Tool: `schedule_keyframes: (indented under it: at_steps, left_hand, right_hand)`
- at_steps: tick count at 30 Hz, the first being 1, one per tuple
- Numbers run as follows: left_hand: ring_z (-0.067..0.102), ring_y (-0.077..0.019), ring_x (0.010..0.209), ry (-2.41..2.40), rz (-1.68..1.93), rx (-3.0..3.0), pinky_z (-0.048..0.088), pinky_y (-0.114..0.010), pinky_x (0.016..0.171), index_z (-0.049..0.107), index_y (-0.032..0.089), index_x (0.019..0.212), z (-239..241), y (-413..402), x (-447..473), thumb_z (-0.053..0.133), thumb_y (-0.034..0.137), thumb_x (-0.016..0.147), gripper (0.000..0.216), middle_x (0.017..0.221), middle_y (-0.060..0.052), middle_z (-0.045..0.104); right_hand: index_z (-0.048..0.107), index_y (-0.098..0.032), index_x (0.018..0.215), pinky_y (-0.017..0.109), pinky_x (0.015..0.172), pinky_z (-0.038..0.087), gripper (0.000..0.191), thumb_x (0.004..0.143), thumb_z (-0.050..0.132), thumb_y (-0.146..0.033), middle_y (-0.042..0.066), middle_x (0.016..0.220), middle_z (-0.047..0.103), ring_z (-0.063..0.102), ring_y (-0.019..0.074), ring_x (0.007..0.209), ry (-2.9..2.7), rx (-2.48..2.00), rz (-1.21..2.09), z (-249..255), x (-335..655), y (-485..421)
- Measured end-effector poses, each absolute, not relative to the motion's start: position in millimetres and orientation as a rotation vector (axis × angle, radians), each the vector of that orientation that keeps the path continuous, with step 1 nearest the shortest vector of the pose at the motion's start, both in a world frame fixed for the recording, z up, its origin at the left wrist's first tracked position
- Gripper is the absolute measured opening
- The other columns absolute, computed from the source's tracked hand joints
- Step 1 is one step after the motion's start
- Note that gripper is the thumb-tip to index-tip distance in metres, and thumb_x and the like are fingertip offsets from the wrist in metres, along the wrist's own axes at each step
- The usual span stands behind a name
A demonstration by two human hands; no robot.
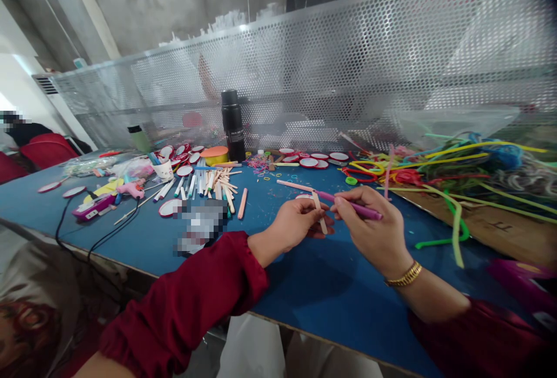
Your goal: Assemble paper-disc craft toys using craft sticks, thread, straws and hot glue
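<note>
Above the blue table (296, 276), my left hand (298, 222) pinches a pale wooden craft stick (322, 224) that stands nearly upright. My right hand (372, 218) grips a purple marker (368, 211), its tip end meeting or passing just behind the stick's upper end; contact is hard to tell. Behind the left hand, a round white disc with a red rim (304, 197) is partly hidden. A pink pen-like stick (293, 185) lies on the table just beyond both hands.
Left are loose markers and craft sticks (224, 181), a pixelated dark object (202, 227), a paper cup (163, 170) and a corded glue gun (130, 188). A black bottle (234, 128) stands by the perforated metal screen (348, 71). Pipe cleaners (455, 221) and cardboard (500, 224) lie right.
</note>
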State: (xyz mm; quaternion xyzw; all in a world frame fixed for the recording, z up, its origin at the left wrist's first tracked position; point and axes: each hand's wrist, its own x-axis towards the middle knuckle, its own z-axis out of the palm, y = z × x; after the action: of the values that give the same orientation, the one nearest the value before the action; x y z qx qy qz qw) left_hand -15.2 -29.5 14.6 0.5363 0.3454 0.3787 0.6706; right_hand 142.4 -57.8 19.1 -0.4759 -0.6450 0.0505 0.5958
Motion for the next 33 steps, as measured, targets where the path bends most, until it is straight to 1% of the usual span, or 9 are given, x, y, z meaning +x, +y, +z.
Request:
schedule_keyframes:
  at_steps: [11,20,25,33]
  left_hand:
    - [0.071,-0.0172,0.075,0.784,0.834,1.242,0.056,-0.030,0.071,0.069,0.015,0.109,14.0,-29.7,-15.8,0.061,0.027,0.092,0.022,0.091,-0.007,0.073]
    - [0.070,-0.0158,0.071,0.766,0.842,1.233,0.055,-0.028,0.067,0.067,0.016,0.104,14.4,-29.4,-16.2,0.065,0.030,0.090,0.020,0.089,-0.006,0.071]
    - [0.071,-0.0170,0.073,0.774,0.841,1.239,0.056,-0.030,0.070,0.068,0.017,0.105,13.7,-28.5,-16.3,0.068,0.032,0.089,0.023,0.091,-0.007,0.072]
    - [0.070,-0.0167,0.073,0.795,0.840,1.241,0.056,-0.030,0.069,0.068,0.016,0.106,15.7,-29.9,-16.0,0.061,0.025,0.092,0.018,0.089,-0.006,0.072]
  right_hand:
    - [0.067,-0.024,0.085,0.032,0.057,0.052,0.014,0.092,0.065,-0.036,0.002,0.072,0.071,0.066,0.0177,0.059,-1.499,-1.117,0.129,16.2,143.8,-57.6]
    - [0.066,-0.024,0.083,0.032,0.057,0.051,0.012,0.091,0.065,-0.034,0.001,0.070,0.071,0.065,0.0175,0.058,-1.511,-1.101,0.120,19.0,142.3,-58.4]
    - [0.066,-0.025,0.083,0.032,0.056,0.051,0.012,0.090,0.065,-0.034,0.001,0.069,0.070,0.065,0.0176,0.058,-1.502,-1.107,0.102,19.6,142.0,-58.6]
    - [0.066,-0.024,0.080,0.032,0.056,0.050,0.013,0.089,0.065,-0.033,0.001,0.068,0.069,0.064,0.0172,0.057,-1.507,-1.118,0.109,20.9,141.5,-60.0]
